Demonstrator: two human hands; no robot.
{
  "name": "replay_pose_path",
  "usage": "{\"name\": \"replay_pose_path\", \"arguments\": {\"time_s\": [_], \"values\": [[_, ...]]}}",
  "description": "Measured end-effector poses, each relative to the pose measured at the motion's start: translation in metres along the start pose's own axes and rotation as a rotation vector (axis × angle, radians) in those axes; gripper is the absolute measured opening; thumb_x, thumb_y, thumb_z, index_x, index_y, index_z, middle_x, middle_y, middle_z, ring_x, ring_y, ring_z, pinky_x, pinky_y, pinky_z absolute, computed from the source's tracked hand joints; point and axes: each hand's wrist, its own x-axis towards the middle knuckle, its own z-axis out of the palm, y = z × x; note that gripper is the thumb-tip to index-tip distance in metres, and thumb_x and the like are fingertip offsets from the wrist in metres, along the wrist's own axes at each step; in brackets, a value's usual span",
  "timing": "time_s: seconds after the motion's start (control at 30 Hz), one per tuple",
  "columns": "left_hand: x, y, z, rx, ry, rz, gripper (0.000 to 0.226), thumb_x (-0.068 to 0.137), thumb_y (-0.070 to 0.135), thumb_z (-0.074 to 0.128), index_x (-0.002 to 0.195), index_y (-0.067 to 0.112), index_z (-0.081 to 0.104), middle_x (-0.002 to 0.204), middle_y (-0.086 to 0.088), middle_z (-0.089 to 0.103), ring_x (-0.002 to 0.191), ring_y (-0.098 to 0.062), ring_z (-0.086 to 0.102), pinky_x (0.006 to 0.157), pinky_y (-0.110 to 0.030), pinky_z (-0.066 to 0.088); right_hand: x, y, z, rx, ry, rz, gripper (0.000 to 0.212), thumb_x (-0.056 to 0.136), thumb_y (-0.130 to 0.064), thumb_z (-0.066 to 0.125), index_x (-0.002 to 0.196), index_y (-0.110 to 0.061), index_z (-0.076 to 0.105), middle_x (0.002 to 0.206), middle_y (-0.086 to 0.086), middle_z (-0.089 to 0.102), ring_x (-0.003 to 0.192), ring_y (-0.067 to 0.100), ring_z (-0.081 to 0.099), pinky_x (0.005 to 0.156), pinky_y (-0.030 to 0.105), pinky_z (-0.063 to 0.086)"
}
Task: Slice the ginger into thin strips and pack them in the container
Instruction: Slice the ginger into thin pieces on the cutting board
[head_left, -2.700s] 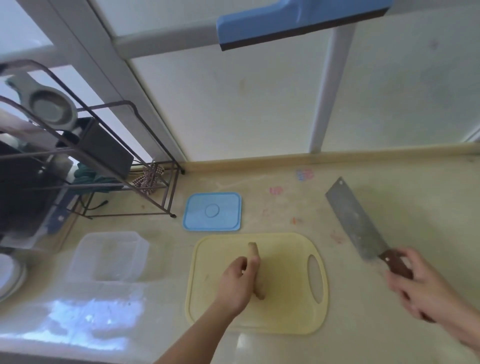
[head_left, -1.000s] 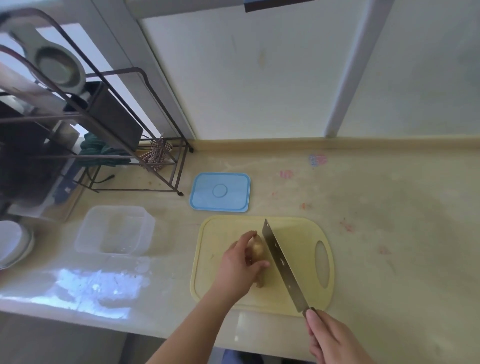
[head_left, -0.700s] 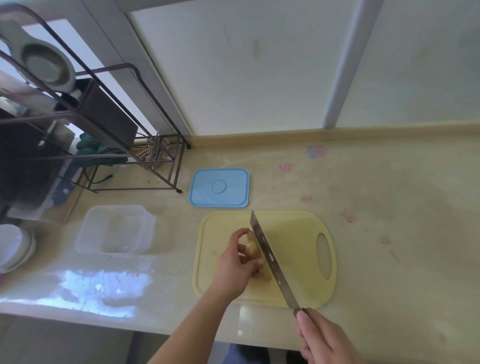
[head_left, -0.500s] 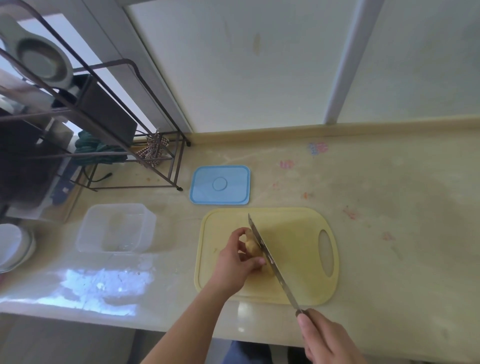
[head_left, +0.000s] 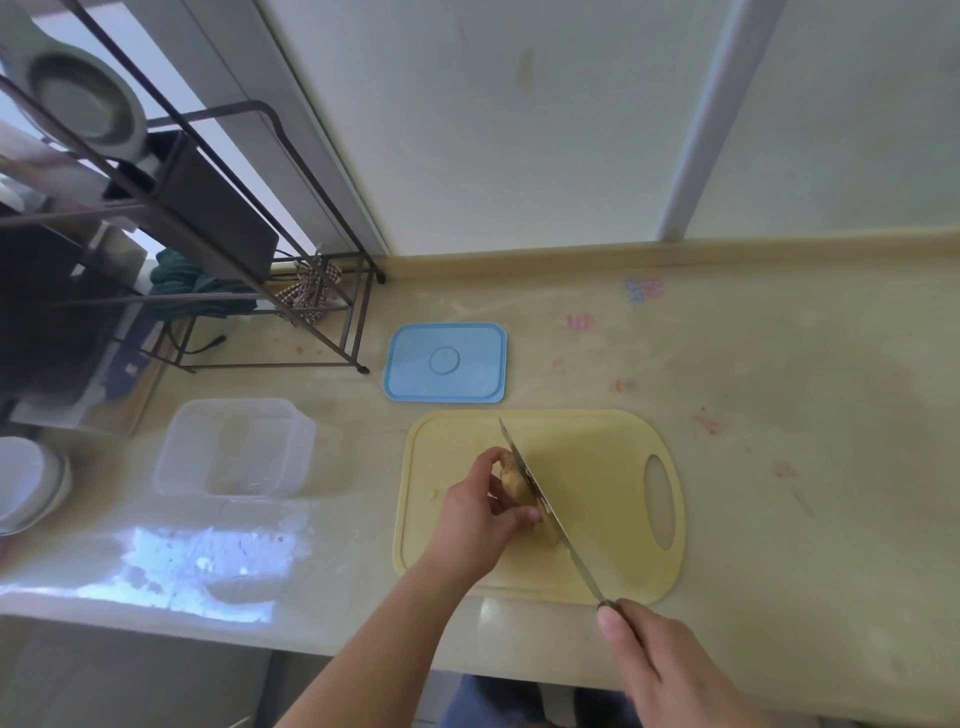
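A knobbly piece of ginger (head_left: 513, 479) lies on the yellow cutting board (head_left: 597, 467). My left hand (head_left: 480, 514) grips the ginger from its left side, fingers curled over it. My right hand (head_left: 660, 670) holds the handle of a cleaver (head_left: 545, 506) at the counter's front edge. The blade stands on edge against the ginger's right side, tip pointing away from me. A clear plastic container (head_left: 234, 447) sits left of the board, with nothing in it. Its blue lid (head_left: 445, 362) lies flat behind the board.
A dark metal rack (head_left: 171, 218) with kitchenware stands at the back left, a checked cloth (head_left: 309, 291) under it. White bowls (head_left: 26, 483) sit at the far left edge. Beige counter (head_left: 805, 415) stretches to the right of the board; a window wall rises behind.
My right hand brought the cleaver from the right of the counter onto the board. The blade has since shifted left, up against the ginger. My left hand stays on the ginger.
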Motion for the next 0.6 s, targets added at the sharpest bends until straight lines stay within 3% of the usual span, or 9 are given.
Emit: {"name": "replay_pose_path", "arguments": {"time_s": [0.1, 0.27, 0.37, 0.5, 0.6], "values": [[-0.002, 0.001, 0.0, -0.008, 0.005, 0.003, 0.068, 0.079, 0.018, 0.083, 0.135, 0.031, 0.047, 0.089, 0.001, 0.061, 0.08, -0.017, 0.063, 0.066, -0.015, 0.048, 0.003, 0.001, 0.002, 0.006, -0.036, -0.009, 0.068, 0.074, -0.073, 0.017, 0.08, -0.017, 0.056, 0.061, 0.003, 0.051, 0.059, 0.008, 0.05, 0.059, 0.023, 0.036], [-0.003, 0.001, 0.0, -0.01, 0.019, 0.003, 0.068, 0.079, 0.017, 0.083, 0.135, 0.033, 0.047, 0.087, 0.004, 0.058, 0.075, -0.007, 0.061, 0.062, -0.009, 0.046, 0.001, 0.005, 0.001, -0.033, -0.053, -0.021, 0.04, 0.096, -0.051, 0.033, 0.079, -0.022, 0.055, 0.061, 0.003, 0.054, 0.065, 0.01, 0.055, 0.063, 0.023, 0.04], [-0.002, -0.002, 0.002, 0.002, 0.021, 0.003, 0.07, 0.079, 0.019, 0.083, 0.139, 0.029, 0.047, 0.087, 0.004, 0.059, 0.078, -0.013, 0.064, 0.066, -0.015, 0.05, 0.007, 0.003, 0.003, -0.019, -0.095, -0.043, 0.046, 0.09, -0.058, 0.026, 0.075, -0.023, 0.052, 0.059, -0.004, 0.051, 0.058, 0.008, 0.049, 0.059, 0.023, 0.036], [-0.003, -0.003, 0.003, 0.014, 0.032, 0.002, 0.072, 0.08, 0.021, 0.083, 0.141, 0.031, 0.045, 0.086, 0.005, 0.058, 0.075, -0.009, 0.061, 0.062, -0.009, 0.046, 0.019, -0.002, 0.008, 0.053, -0.102, -0.066, 0.047, 0.087, -0.061, 0.025, 0.071, -0.021, 0.045, 0.057, -0.008, 0.046, 0.054, 0.007, 0.041, 0.058, 0.027, 0.036], [-0.002, -0.004, 0.003, 0.025, 0.035, -0.001, 0.073, 0.079, 0.024, 0.084, 0.14, 0.03, 0.045, 0.084, 0.003, 0.06, 0.074, -0.008, 0.059, 0.062, -0.009, 0.045, 0.008, -0.002, 0.004, 0.019, -0.054, -0.031, 0.049, 0.089, -0.059, 0.027, 0.079, -0.019, 0.055, 0.06, -0.003, 0.048, 0.058, 0.007, 0.048, 0.062, 0.027, 0.039]]}}
